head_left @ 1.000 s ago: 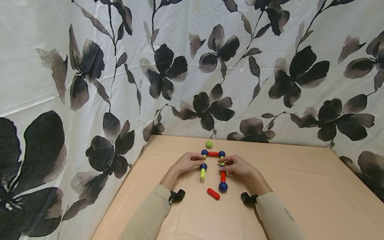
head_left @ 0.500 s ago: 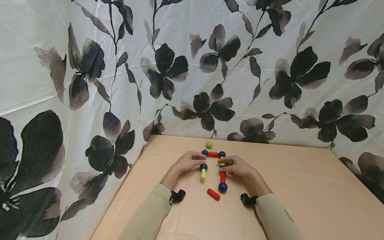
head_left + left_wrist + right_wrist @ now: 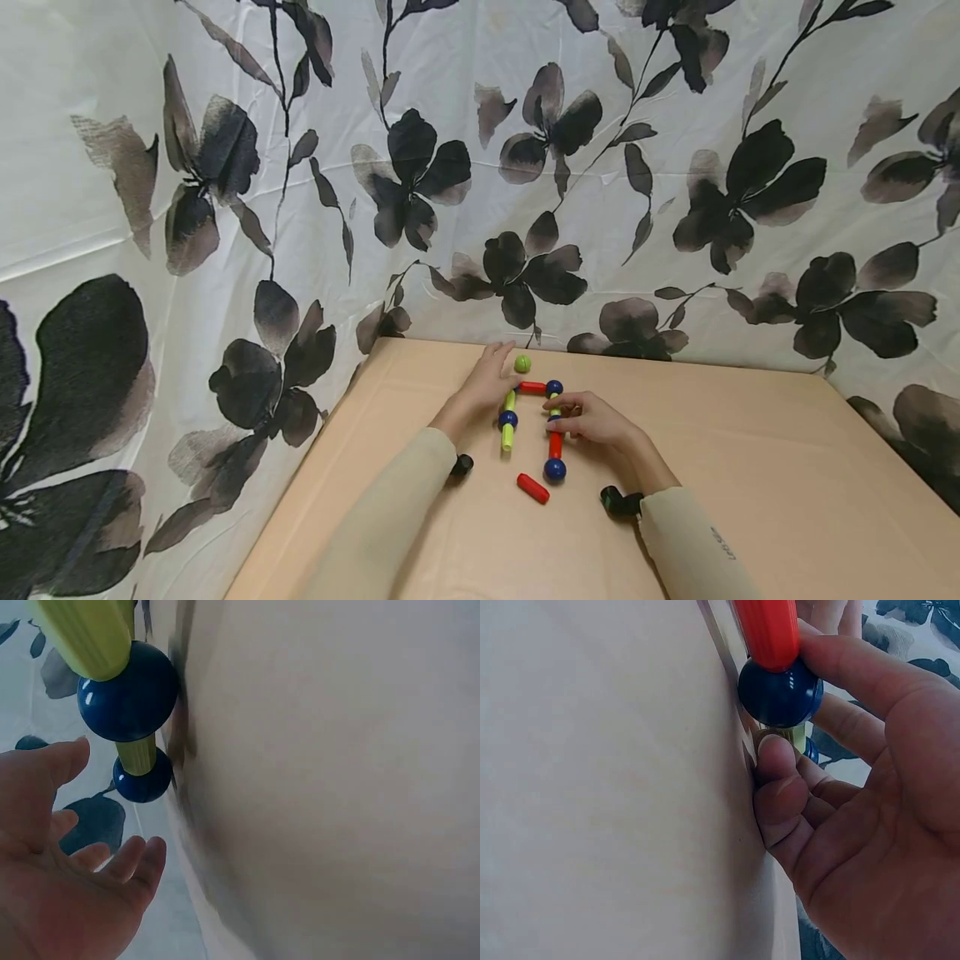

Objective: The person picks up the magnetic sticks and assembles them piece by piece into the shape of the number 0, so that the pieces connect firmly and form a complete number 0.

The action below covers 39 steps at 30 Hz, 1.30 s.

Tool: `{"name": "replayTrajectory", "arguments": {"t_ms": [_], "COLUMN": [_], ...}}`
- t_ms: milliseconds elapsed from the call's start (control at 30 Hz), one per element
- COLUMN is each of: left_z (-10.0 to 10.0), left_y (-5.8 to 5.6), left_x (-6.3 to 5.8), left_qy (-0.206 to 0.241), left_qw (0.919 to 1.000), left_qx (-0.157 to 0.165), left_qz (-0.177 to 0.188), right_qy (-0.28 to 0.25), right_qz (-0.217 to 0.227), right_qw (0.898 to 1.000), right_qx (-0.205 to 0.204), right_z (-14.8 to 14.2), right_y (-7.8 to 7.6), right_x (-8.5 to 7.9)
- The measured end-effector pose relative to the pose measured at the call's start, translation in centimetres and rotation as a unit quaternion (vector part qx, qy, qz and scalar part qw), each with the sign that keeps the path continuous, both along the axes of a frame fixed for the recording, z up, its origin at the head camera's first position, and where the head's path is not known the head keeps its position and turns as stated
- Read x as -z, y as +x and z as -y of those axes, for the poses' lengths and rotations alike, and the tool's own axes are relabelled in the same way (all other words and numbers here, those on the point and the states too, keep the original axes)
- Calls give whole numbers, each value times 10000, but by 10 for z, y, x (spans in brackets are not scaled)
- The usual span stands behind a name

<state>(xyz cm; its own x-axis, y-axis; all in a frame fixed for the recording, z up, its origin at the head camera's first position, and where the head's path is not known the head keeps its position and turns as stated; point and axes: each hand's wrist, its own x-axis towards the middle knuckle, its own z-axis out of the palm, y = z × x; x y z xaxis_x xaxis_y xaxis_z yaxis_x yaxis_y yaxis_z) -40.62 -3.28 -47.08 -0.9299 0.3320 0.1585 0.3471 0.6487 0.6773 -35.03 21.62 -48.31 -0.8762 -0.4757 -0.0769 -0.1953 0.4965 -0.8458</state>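
A toy frame of rods and balls lies on the table, with a red crossbar [image 3: 533, 388] at its far end. Its left side has a blue ball [image 3: 507, 419] and yellow-green rods [image 3: 507, 438]. Down the right side run a red rod [image 3: 555, 445] and an end blue ball [image 3: 555, 471]. My left hand [image 3: 483, 385] reaches past the left side, its fingers stretched out beside a green ball [image 3: 522, 363]. In the left wrist view its fingers are spread, holding nothing. My right hand [image 3: 885, 772] grips the right side, thumb at a middle blue ball [image 3: 780, 694], fingers curled by the yellow-green rod.
A loose red rod [image 3: 532, 488] lies on the tan table [image 3: 750, 467], nearer me than the frame. Behind the table hangs a white floral cloth [image 3: 465, 192]. Both wrists carry small black cameras [image 3: 619, 502].
My left hand has let go of the frame's left side and moved away from me, towards the green ball, fingers straightened. My right hand keeps its grip in nearly the same place.
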Motion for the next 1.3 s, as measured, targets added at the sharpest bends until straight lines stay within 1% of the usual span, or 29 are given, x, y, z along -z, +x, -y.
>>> {"name": "replayTrajectory", "arguments": {"t_ms": [67, 167, 300, 500, 700, 800, 933, 1100, 1300], "left_z": [-5, -11, -17, -22, -26, -28, -30, -32, -33], "left_y": [-3, -7, -8, -10, -14, -14, -13, -11, -10], "left_x": [-3, -7, -10, -12, -11, -10, -12, -15, -15], "left_qy": [-188, -427, -857, -1476, -1956, -2047, -2035, -1941, -1956], "left_qw": [9998, 9990, 9962, 9889, 9803, 9783, 9787, 9807, 9801], "left_qx": [72, 127, 126, 92, 190, 270, 259, 135, 128], "left_qz": [-68, -2, 90, 171, 217, 158, 47, 164, 317], "right_qy": [18, 35, 15, 16, 5, -5, 11, 19, -32], "right_qz": [-5, -22, -3, 31, 50, 63, 48, 7, 4], "right_qw": [10000, 10000, 10000, 10000, 10000, 9999, 9999, 9999, 10000], "right_qx": [28, 53, 27, 62, 63, 97, 122, 116, 66], "right_z": [0, 0, 0, 1, 0, 1, 1, 1, 1], "right_y": [0, 0, 1, 2, 1, 0, 0, 2, 3], "right_x": [0, -1, -1, 0, 1, 1, 1, -2, -2]}}
